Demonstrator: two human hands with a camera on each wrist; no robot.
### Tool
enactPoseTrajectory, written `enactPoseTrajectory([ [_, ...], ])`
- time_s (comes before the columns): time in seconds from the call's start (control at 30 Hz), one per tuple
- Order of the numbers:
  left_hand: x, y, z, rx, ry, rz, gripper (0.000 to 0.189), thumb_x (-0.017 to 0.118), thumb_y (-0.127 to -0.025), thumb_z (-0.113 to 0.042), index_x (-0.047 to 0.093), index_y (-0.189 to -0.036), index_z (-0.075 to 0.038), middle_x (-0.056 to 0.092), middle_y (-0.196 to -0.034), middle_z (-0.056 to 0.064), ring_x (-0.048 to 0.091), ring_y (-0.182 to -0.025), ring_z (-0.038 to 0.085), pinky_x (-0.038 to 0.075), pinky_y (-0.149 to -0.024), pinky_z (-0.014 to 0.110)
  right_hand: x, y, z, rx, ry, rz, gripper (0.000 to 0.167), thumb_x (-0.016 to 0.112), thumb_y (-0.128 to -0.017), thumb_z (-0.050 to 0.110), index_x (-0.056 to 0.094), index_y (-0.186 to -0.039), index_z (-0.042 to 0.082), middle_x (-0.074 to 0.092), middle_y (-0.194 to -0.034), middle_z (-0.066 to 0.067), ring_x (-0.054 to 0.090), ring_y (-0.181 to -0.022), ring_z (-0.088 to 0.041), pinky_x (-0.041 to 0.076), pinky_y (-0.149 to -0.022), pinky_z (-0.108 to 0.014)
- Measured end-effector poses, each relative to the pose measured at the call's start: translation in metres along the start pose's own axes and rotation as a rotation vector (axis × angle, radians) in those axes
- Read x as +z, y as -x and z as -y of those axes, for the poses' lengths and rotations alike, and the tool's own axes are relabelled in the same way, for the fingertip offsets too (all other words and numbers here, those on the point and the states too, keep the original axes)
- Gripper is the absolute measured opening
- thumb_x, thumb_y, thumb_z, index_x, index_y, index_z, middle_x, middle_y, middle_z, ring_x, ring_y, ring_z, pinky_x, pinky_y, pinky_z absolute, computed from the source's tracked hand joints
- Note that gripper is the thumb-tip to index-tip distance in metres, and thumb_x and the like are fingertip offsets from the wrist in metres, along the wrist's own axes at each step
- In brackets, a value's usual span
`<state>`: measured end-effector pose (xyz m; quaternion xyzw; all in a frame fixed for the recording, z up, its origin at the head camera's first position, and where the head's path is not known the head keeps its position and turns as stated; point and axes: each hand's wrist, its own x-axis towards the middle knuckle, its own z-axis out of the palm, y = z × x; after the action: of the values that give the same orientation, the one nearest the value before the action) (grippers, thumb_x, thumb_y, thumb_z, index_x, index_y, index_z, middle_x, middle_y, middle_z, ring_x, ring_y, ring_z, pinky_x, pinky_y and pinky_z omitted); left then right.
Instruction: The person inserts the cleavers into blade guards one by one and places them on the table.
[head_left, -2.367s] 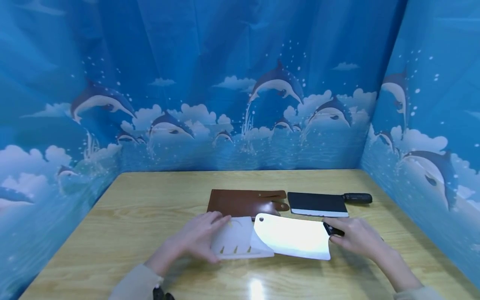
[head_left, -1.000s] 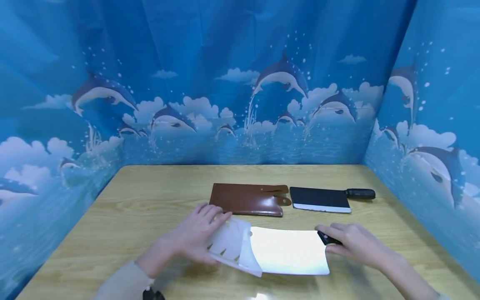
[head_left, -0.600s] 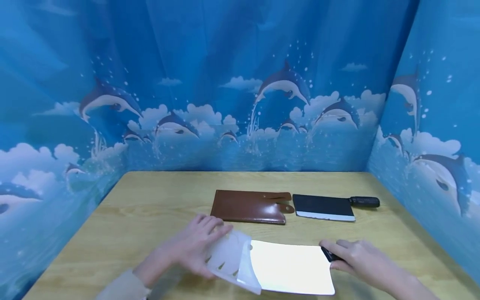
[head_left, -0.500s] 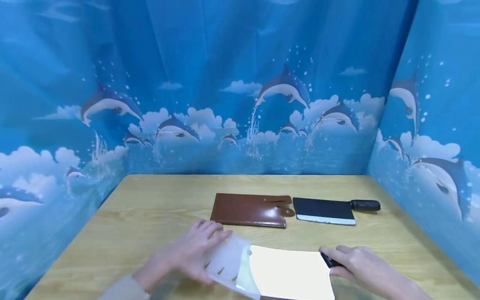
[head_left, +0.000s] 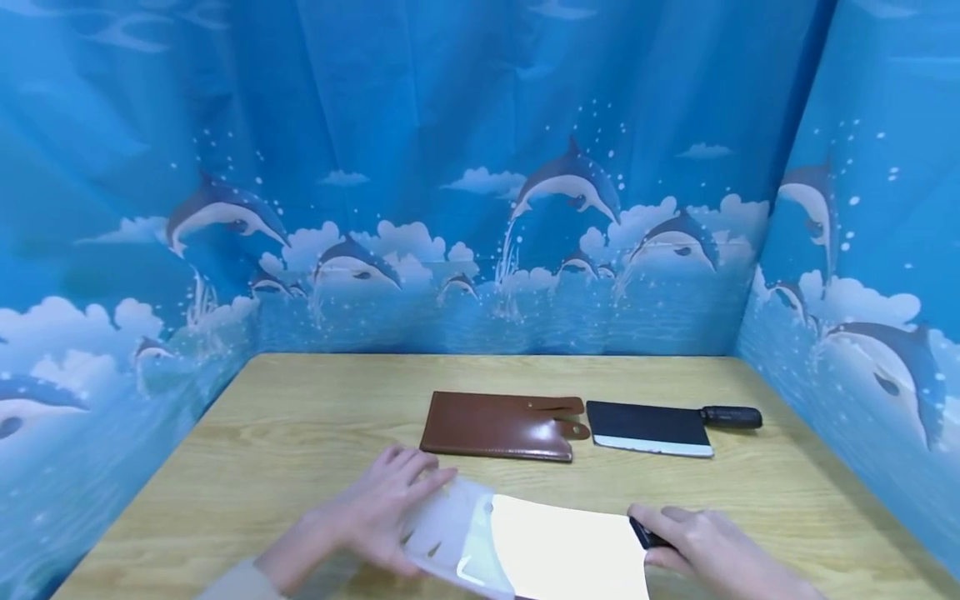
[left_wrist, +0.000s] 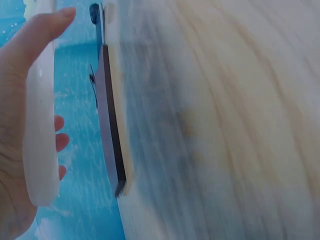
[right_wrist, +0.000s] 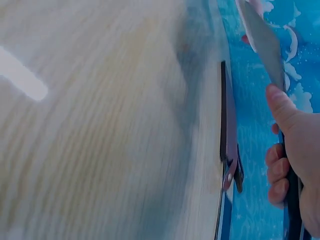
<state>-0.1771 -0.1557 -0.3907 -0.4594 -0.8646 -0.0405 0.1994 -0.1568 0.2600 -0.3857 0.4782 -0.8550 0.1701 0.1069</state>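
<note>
Left hand (head_left: pixel 381 510): we grip the translucent blade guard (head_left: pixel 444 540) | right hand (head_left: pixel 701 546): we hold the cleaver (head_left: pixel 570 548) by its handle (head_left: pixel 648 536) | both above the table (head_left: pixel 322 433), glare blurring their overlap | best keep them aligned

Pulled back from the brown case (head_left: pixel 495 427), the bright cleaver (head_left: pixel 570 547) and white sheath (head_left: pixel 447 527) no longer hide its near edge.

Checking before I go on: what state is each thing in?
Bright cleaver: held by the handle, mostly uncovered
White sheath: held at the bright cleaver's far end
Brown sheath: lying flat, straps unfastened
Black cleaver: lying flat, uncovered
Left hand: holding the white sheath
Right hand: gripping the bright cleaver's handle
</note>
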Motion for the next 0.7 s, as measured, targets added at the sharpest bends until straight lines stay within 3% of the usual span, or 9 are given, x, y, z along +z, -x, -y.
enactPoseTrajectory([
  [0.1, -0.001, -0.003, -0.002, -0.003, 0.001, 0.021, 0.103, 0.071, -0.049, -0.068, 0.045, -0.134, -0.017, 0.048, -0.115, 0.001, 0.043, -0.105, 0.014, 0.039, -0.088, 0.043, 0.004, -0.004, 0.004, -0.012, 0.046, -0.057, 0.038, 0.065, -0.085, 0.020, 0.059, -0.114, -0.003, 0.064, -0.080, -0.001, 0.055, -0.064, 0.002, 0.043, -0.053, -0.011],
  [0.33, 0.003, -0.004, -0.007, -0.003, -0.015, 0.023, 0.102, 0.068, -0.051, -0.072, 0.046, -0.134, -0.016, 0.049, -0.115, 0.001, 0.044, -0.105, 0.014, 0.039, -0.087, 0.041, 0.011, -0.012, 0.009, 0.003, 0.045, -0.055, 0.038, 0.063, -0.087, 0.024, 0.059, -0.113, -0.002, 0.064, -0.079, -0.002, 0.055, -0.063, 0.003, 0.043, -0.052, -0.012],
  [0.4, 0.005, -0.006, -0.008, -0.012, -0.013, 0.021, 0.102, 0.068, -0.051, -0.072, 0.045, -0.134, -0.017, 0.049, -0.115, 0.000, 0.044, -0.105, 0.014, 0.039, -0.086, 0.041, 0.015, -0.015, 0.011, -0.011, 0.088, -0.101, 0.037, 0.065, -0.085, 0.024, 0.059, -0.111, -0.001, 0.063, -0.076, 0.000, 0.053, -0.061, 0.003, 0.042, -0.050, -0.012],
  [0.7, 0.010, -0.022, -0.017, -0.066, -0.021, 0.041, 0.105, 0.068, -0.048, -0.073, 0.044, -0.134, -0.020, 0.047, -0.115, -0.001, 0.043, -0.105, 0.014, 0.037, -0.087, 0.039, 0.022, -0.030, 0.019, 0.092, 0.119, -0.105, 0.040, 0.063, -0.086, 0.031, 0.062, -0.111, 0.001, 0.063, -0.076, 0.001, 0.056, -0.063, -0.001, 0.045, -0.051, -0.017],
])
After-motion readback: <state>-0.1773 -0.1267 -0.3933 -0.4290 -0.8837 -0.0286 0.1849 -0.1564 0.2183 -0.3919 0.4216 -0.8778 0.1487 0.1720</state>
